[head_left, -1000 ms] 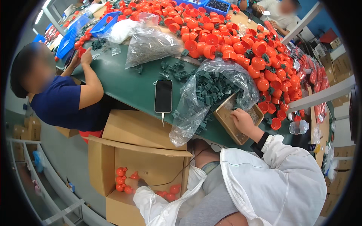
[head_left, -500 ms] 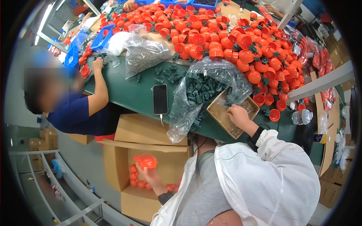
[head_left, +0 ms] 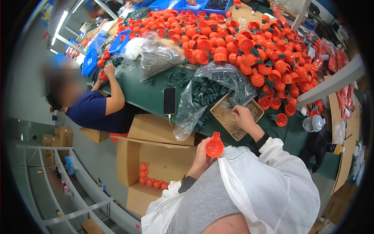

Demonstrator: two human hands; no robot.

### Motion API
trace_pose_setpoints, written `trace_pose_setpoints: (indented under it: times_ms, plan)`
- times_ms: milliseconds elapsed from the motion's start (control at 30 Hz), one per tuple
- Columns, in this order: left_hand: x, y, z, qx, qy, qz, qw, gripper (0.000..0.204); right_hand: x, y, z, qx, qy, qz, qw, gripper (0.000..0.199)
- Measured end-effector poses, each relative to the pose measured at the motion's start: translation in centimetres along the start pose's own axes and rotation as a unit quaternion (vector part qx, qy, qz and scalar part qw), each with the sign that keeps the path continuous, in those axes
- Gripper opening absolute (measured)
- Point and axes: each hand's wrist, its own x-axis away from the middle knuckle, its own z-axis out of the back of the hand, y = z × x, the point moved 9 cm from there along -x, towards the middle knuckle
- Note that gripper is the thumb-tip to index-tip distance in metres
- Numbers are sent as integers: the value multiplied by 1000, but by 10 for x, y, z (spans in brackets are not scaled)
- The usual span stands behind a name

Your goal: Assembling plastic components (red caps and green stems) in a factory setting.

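My left hand (head_left: 200, 158) grips a small orange-red plastic cup (head_left: 214, 146) with a holed tab, its hollow side facing up, in front of my body. At the shallow cardboard tray (head_left: 238, 135), my right hand (head_left: 244, 117) has its fingers pinched together; whatever is between them is too small to make out. Tiny pale parts lie in the tray. Beside it, a clear plastic bag (head_left: 183, 126) spills dark green plastic clips (head_left: 204, 91) onto the green table (head_left: 136, 91).
A big heap of orange-red cups (head_left: 249, 58) covers the far table. A phone (head_left: 169, 100) on a cable lies left of the bag. Below, an open carton (head_left: 167, 165) holds several cups. A co-worker (head_left: 91, 105) sits at left; a clear bottle (head_left: 314, 123) stands at right.
My left hand has come up from over the carton to my front, bringing the orange-red cup along. The right hand stays at the tray. The co-worker now holds a cup.
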Motion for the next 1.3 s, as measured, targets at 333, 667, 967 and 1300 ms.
trace_pose_setpoints:
  times_ms: [333,667,967,1300]
  plan:
    - [1,6,1,-62,60,-77,993,31,14,6,14,-5,28,2,1000,5]
    - [11,12,30,-6,136,-93,986,26,-7,-39,-50,57,0,177,983,7]
    - [27,5,51,-7,201,-116,973,24,-12,-29,-51,30,-3,111,993,5]
    - [10,26,36,17,180,-91,979,25,10,-68,-56,-451,-302,-83,836,14]
